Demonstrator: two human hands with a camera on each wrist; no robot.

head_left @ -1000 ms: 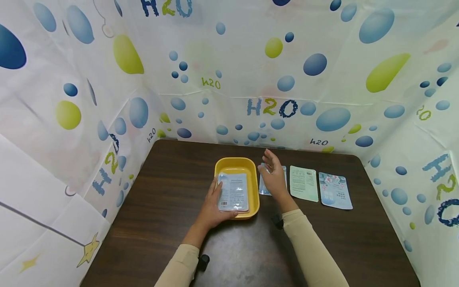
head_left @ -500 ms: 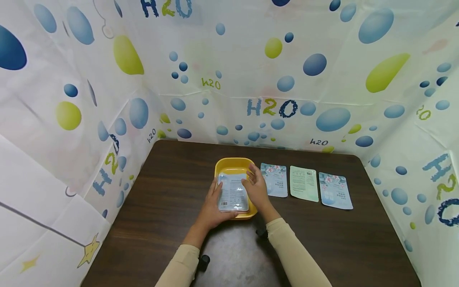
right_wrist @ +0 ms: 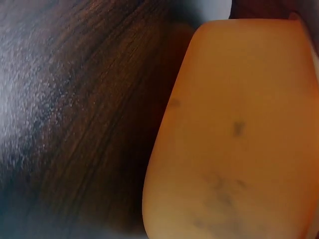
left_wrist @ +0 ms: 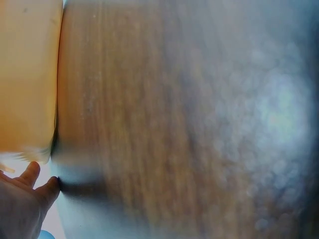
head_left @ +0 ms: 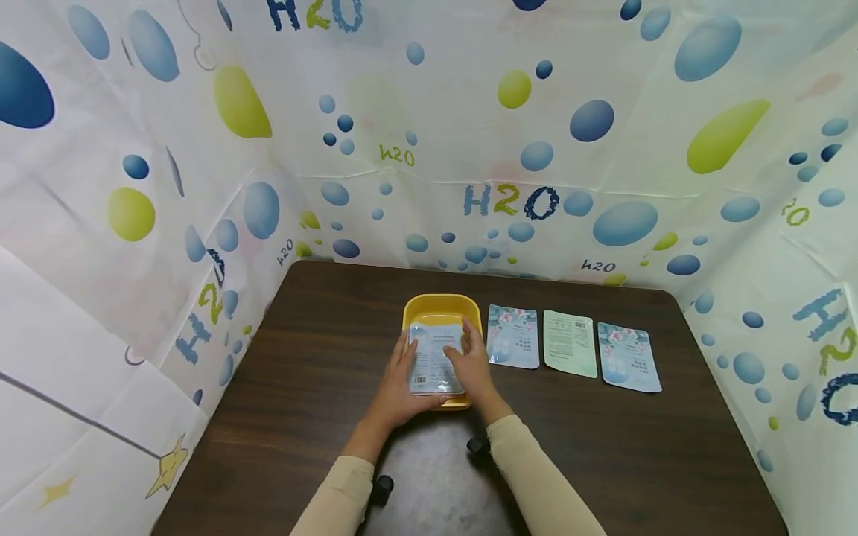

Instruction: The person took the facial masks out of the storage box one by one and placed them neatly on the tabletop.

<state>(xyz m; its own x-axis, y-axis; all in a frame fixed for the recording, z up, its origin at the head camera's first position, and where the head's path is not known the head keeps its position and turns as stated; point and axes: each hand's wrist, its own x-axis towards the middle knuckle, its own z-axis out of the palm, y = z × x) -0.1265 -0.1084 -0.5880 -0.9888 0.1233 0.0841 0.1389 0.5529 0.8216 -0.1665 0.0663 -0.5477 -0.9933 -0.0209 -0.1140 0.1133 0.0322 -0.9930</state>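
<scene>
In the head view a stack of flat, pale blue printed sachets, like face mask packets, lies over the near part of a yellow plastic tray. My left hand holds the stack, fingers along its left edge and thumb across its near edge. My right hand is at the right edge, its thumb over the top sachet and its fingers pointing away. Some fingers show beside the tray wall in the left wrist view. The right wrist view shows mostly the tray's outside.
Right of the tray, three sachets lie in a row: a blue floral one, a pale green one and another blue floral one. The dark wooden table meets a patterned cloth at the back and sides.
My right hand has moved left, from above the nearest sachet in the row to the right edge of the stack, uncovering that sachet. The left hand stays in place.
</scene>
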